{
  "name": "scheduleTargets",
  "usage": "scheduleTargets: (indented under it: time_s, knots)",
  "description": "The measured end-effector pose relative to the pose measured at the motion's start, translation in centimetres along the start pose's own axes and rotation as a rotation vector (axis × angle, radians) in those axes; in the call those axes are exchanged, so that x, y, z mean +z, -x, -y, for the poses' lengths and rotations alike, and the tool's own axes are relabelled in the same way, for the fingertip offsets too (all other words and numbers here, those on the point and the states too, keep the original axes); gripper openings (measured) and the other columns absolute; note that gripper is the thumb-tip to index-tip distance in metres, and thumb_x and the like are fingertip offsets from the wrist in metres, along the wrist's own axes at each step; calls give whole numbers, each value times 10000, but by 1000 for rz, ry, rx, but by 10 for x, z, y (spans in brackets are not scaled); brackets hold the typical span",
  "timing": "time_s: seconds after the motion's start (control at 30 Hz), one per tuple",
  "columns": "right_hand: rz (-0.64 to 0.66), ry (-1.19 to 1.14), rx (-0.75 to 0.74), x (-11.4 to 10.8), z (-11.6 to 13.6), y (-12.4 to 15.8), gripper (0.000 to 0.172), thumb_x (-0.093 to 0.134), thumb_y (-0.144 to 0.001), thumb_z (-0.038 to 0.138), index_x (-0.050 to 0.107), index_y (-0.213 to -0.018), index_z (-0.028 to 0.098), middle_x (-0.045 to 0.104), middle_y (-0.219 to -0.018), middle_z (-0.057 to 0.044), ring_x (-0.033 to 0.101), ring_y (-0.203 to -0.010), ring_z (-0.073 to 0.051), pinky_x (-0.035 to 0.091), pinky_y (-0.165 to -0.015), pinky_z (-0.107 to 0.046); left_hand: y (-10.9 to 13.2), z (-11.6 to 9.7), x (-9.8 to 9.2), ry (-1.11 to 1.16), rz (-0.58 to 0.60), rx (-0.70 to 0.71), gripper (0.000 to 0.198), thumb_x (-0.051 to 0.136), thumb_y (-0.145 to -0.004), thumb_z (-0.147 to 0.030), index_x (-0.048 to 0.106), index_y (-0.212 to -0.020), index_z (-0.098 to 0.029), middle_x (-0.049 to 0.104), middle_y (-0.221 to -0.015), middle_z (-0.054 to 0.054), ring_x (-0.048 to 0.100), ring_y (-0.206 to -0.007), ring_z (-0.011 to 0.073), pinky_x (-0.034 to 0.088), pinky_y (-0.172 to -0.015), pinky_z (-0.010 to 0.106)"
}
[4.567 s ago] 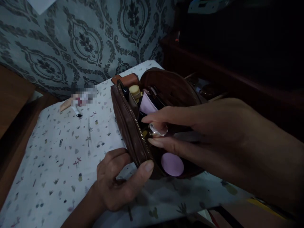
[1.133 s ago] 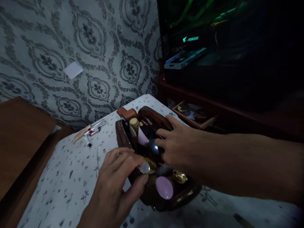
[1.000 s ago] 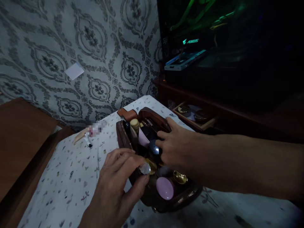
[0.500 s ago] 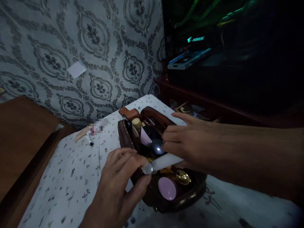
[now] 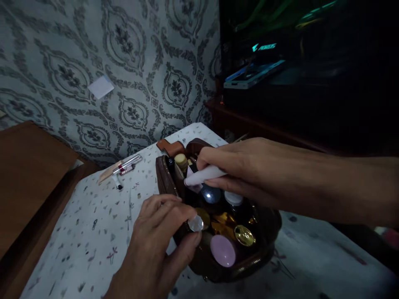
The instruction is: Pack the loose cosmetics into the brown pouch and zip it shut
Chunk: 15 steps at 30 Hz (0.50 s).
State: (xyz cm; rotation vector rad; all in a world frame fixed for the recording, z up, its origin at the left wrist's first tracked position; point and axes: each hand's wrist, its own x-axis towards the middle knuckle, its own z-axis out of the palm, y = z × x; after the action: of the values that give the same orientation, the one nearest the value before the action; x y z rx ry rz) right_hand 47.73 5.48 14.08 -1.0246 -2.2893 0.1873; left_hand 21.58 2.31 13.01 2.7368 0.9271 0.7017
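My left hand is at the near left side of a brown makeup bag, thumb and forefinger closed around a clear faceted cap. Over the open bag, my right hand grips a slim white tube, its narrow end pointing left. Beneath my hands the bag holds a pink oval case, a round gold case, a dark shiny round item and a white-lidded jar. A cream-capped bottle stands at the back. My right hand hides part of the far rim.
On the patterned white tablecloth, silver and red lip-product tubes lie left of the bag. An orange-brown strap sits behind it. A dark computer case stands at the right, a brown wooden panel at the left.
My right hand has lifted the white tube up and to the left, away from the clear cap. The white-lidded jar has come into view. My left hand stays nearly in place.
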Motion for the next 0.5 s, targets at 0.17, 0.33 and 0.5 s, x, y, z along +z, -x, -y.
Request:
scheduleTargets:
  time_s: [0.17,0.33,0.5]
  knots:
    - [-188,-184,78,-25,8,-15,247,589,-975,441,684,-960,213,692,-774,-1,609,-644,-137,429,-550,-261,0,4,4,27,-48,45,233,609,-960,-141,565,-1163,-246,714,-1023,38,608,-1075,211,526,-906,337]
    - [-246,-202,152,-31,16,-15,283,552,-990,455,694,-999,210,737,-882,-28,646,-694,-164,459,-589,-282,1,3,9,37,-92,33,231,607,-951,-140,573,-1154,-246,713,-1015,42,605,-1055,221,524,-886,350]
    - [-139,28,98,-16,7,-15,230,504,-1003,342,686,-1046,208,705,-783,-22,632,-661,-173,420,-594,-287,3,2,11,39,-134,19,237,591,-946,-127,587,-1150,-247,717,-1025,56,615,-1073,236,524,-889,370]
